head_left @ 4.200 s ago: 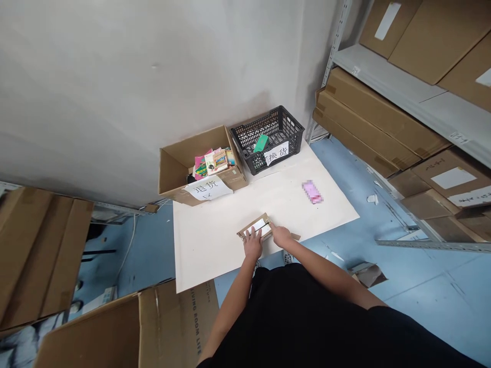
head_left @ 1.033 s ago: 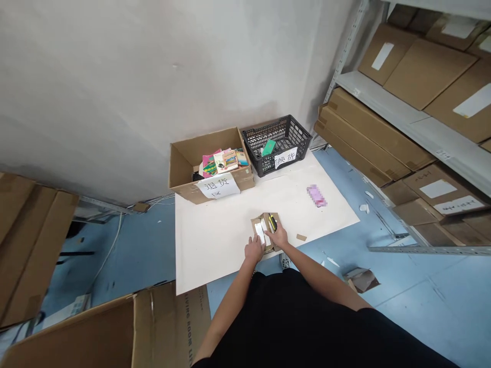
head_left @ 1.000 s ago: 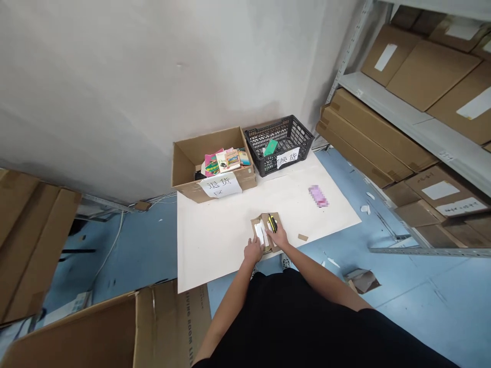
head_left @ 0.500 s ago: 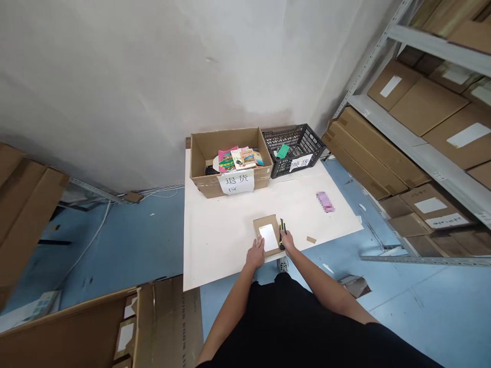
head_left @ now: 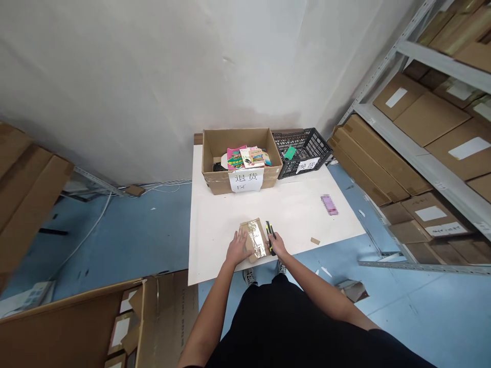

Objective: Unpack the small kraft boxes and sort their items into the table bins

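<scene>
A small brown cardboard parcel (head_left: 253,239) lies on the white board (head_left: 215,225) near its front edge, with its glossy taped side facing up. My left hand (head_left: 237,249) rests on the parcel's left edge with the fingers stretched out. My right hand (head_left: 277,246) is at the parcel's right edge, closed round a yellow and black utility knife (head_left: 270,235) that lies along that side.
A cardboard box (head_left: 215,179) holding several books and a black crate (head_left: 310,144) with a green item (head_left: 289,153) stand at the board's far edge, each with a paper sign. A pink object (head_left: 329,204) and a cardboard scrap (head_left: 315,240) lie to the right. Shelves of cartons (head_left: 414,122) fill the right side. An open carton (head_left: 95,327) is at the lower left.
The parcel has been turned over: its white label faced up half a second ago, now the taped side does. My left hand moved to its left edge. The camera swung left.
</scene>
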`<action>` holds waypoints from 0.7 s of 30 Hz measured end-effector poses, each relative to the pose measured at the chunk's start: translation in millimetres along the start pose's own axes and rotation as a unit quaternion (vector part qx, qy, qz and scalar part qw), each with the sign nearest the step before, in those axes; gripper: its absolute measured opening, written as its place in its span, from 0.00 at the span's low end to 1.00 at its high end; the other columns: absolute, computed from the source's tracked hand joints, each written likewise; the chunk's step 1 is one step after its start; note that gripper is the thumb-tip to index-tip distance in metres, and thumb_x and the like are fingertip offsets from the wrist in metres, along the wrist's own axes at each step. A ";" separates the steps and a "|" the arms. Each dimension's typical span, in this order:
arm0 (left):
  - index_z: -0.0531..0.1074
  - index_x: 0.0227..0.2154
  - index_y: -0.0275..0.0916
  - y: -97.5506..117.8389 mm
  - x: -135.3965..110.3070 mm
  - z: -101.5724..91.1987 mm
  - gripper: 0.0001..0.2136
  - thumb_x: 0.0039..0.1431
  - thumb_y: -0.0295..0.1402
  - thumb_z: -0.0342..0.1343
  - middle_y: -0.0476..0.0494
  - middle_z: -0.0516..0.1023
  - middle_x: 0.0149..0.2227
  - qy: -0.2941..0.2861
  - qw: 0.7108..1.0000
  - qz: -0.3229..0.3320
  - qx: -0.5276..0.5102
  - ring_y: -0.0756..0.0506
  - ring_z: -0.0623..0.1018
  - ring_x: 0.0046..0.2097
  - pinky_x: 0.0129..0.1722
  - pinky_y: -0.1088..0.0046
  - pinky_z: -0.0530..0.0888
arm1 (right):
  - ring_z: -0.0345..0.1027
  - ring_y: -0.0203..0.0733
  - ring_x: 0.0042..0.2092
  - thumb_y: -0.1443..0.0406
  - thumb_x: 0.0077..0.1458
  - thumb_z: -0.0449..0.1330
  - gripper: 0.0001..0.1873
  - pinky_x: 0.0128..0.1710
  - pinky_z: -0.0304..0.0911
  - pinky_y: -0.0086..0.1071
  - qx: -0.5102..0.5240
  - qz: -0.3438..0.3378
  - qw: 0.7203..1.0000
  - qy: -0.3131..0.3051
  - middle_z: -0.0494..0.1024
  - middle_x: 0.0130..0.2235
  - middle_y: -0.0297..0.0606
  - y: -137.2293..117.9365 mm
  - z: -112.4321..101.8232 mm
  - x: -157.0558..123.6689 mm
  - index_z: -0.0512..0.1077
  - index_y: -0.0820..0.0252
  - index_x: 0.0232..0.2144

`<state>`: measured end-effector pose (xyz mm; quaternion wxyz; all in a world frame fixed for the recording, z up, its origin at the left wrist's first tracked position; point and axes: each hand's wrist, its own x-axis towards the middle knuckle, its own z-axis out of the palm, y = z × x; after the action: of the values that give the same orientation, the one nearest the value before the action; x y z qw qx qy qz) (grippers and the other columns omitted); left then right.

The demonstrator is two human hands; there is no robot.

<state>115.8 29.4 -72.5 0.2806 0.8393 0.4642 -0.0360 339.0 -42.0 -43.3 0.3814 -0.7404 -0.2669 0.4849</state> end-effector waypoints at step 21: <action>0.39 0.77 0.49 80.8 45.3 10.6 0.48 0.62 0.54 0.57 0.48 0.33 0.79 -0.046 0.997 -0.052 0.017 0.25 0.53 0.75 0.63 0.50 0.71 | 0.78 0.54 0.51 0.67 0.66 0.55 0.34 0.48 0.67 0.38 -0.521 -0.081 0.849 -0.041 0.80 0.53 0.50 -61.2 -3.9 27.6 0.57 0.52 0.72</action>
<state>208.2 25.1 -60.6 0.2846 0.8162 0.4933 -0.0969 351.8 12.6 -6.1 -0.0335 -0.7854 -0.5550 0.2721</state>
